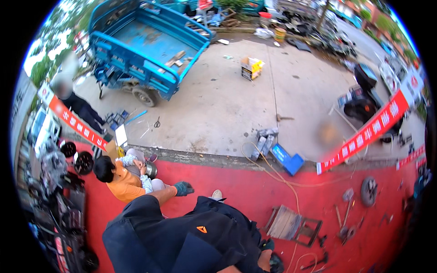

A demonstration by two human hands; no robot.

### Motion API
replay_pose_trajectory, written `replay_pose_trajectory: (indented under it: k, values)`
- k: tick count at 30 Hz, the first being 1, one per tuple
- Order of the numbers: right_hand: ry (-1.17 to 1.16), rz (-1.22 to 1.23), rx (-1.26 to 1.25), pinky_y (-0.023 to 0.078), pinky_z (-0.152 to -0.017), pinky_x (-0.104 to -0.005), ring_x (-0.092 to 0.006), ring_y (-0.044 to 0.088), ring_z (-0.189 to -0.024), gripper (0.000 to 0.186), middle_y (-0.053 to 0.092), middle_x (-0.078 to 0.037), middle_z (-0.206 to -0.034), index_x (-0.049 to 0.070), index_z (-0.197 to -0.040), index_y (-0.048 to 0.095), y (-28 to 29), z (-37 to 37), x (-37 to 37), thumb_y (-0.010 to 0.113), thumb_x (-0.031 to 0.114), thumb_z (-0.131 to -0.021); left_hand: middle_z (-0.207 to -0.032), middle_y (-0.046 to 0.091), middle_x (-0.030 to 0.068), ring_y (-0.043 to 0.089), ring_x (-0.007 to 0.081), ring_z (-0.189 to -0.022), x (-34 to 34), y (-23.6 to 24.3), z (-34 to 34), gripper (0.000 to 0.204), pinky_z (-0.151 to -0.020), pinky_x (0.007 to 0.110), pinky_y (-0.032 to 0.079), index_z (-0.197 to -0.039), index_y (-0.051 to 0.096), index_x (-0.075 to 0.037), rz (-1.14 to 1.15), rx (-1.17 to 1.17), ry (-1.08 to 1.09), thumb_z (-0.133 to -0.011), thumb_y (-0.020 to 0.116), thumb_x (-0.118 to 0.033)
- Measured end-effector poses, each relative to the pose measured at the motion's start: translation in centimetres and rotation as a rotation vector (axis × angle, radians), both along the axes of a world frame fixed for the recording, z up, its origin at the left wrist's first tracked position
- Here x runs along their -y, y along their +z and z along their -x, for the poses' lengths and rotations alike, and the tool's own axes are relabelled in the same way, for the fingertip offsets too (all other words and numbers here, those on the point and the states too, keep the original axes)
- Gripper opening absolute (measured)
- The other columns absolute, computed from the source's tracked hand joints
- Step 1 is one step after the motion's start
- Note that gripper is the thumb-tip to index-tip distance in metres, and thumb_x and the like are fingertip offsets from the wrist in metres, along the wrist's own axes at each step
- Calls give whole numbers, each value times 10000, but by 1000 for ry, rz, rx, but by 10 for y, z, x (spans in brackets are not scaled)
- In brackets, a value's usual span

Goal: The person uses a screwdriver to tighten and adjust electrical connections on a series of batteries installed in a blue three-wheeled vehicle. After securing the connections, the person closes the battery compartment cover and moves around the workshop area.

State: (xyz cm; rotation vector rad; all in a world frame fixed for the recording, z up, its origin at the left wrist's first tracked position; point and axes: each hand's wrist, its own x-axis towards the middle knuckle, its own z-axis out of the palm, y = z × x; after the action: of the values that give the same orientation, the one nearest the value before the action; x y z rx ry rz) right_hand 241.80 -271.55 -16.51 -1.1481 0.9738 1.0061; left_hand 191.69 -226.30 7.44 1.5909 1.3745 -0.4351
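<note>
My left hand (183, 188), in a dark work glove, reaches forward over the red floor beside a seated person in an orange top (125, 184). It shows nothing clearly held, and its fingers are too small to read. Low in the picture, my right hand (276, 262), also gloved, hangs by my dark jacket (182, 236); its fingers are partly hidden. Nearest to it are a low wooden stool (284, 223), a dark metal frame (308, 232) and a hammer-like tool (320, 260). One light shoe (217, 195) shows past my jacket.
Orange hose (296, 200) snakes across the red floor. Ahead lie a blue case (287, 159) and a yellow carton (251, 68). A blue cargo tricycle (150, 45) stands far left, scooters (63, 214) line the left, and a loose wheel (368, 191) lies right. Red banners (364, 136) stretch across both sides.
</note>
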Motion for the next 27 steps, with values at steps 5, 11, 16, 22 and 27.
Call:
replay_pose_trajectory:
  k: [5, 11, 16, 22, 27]
  values:
    - [334, 251, 122, 433, -388, -346, -213, 537, -480, 238, 509, -22, -601, 187, -746, 551, 46, 26, -134, 627, 265, -957, -982, 750, 135, 734, 255, -746, 22, -63, 148, 392, -762, 414, 592, -1138, 733, -34, -66, -2, 157, -956, 629, -365]
    - [677, 147, 223, 421, -378, -370, -228, 542, -464, 123, 527, -64, -604, 172, -847, 556, 66, 43, -328, 655, 190, -918, -882, 735, 99, 727, 232, -703, 56, -93, 254, 388, -592, 385, 564, -1053, 719, -12, -15, -47, 612, -934, 650, -374]
    - [1067, -39, 347, 409, -365, -386, -238, 532, -448, 102, 549, -82, -611, 163, -890, 558, 106, 97, -510, 655, 180, -918, -934, 738, 109, 730, 258, -725, 96, -145, 276, 382, -610, 408, 585, -1140, 707, -33, 198, 80, 1187, -936, 683, -355]
    - [1355, -85, 399, 430, -384, -394, -235, 558, -487, 117, 621, -93, -697, 147, -920, 604, 119, 161, -665, 661, 246, -945, -975, 745, 105, 729, 243, -745, 24, -94, 211, 386, -637, 401, 587, -1125, 708, -39, 333, 134, 1291, -945, 667, -378]
    - [1637, -70, 321, 491, -466, -433, -271, 620, -567, 124, 675, -113, -769, 156, -907, 666, 68, 168, -760, 656, 272, -949, -938, 756, 107, 744, 250, -800, -108, -197, 252, 376, -728, 420, 595, -1094, 739, -65, -166, 133, 940, -938, 653, -397]
